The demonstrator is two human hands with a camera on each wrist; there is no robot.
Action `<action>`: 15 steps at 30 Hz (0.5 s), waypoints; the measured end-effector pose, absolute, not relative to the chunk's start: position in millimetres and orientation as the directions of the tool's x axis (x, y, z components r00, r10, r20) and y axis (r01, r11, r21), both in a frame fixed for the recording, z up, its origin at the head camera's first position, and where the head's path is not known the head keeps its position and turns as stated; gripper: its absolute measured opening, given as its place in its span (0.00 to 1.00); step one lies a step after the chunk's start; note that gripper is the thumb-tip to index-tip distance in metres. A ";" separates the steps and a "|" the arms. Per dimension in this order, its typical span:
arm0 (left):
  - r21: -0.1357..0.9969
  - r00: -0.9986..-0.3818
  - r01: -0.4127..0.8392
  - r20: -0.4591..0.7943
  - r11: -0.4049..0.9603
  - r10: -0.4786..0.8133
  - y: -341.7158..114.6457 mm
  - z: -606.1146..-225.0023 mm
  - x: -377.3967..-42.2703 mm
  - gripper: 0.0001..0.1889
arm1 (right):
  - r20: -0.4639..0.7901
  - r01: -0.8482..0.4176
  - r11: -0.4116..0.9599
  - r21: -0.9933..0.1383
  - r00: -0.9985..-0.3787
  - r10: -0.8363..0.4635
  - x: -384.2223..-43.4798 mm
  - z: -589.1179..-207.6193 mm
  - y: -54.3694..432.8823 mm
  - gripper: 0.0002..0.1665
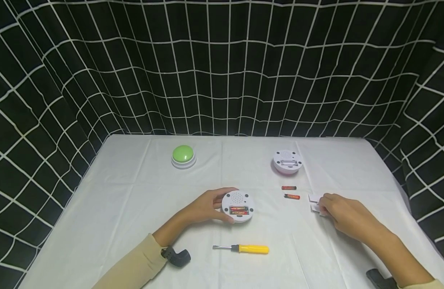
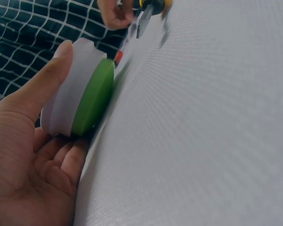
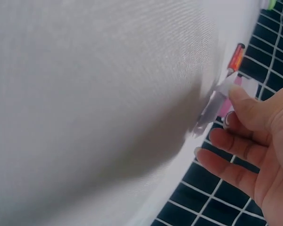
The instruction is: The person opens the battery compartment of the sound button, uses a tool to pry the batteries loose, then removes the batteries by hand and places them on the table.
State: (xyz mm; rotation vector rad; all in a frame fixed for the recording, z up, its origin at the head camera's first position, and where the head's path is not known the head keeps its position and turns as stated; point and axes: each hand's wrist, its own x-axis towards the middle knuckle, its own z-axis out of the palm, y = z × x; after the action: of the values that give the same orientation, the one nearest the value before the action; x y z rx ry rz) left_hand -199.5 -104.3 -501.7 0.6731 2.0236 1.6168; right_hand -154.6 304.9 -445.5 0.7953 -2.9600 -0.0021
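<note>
My left hand (image 1: 210, 206) grips a round push-button light or buzzer (image 1: 238, 196) by its rim, thumb on the near side. Its white base faces up, with two red batteries (image 1: 239, 210) in the uncovered compartment; the green dome (image 2: 95, 96) faces down in the left wrist view. At the right, my right hand (image 1: 346, 214) pinches a small white plastic piece (image 3: 211, 113), which looks like a battery cover, between thumb and forefinger. Another white piece (image 1: 314, 198) lies close to the fingertips, partly covered by them.
Two loose batteries (image 1: 292, 196) lie left of my right hand. Behind them is an upturned pink button (image 1: 287, 162) with a bare battery compartment. A green button (image 1: 183, 156) stands upright at the back left. Nearest me lies a yellow-handled screwdriver (image 1: 253, 249).
</note>
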 end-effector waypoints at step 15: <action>0.978 -0.768 0.103 -0.038 0.181 0.640 -105.3 -504.9 -201.4 0.48 | 0.064 -0.510 0.859 0.053 -0.856 -0.512 -155.8 -446.6 302.4 0.12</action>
State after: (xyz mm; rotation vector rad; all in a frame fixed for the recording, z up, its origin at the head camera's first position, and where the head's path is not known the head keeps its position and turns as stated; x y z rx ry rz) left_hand -201.4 -105.3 -504.9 0.6969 2.0207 1.6180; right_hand -155.8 302.4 -446.6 0.8139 -2.9551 -0.0519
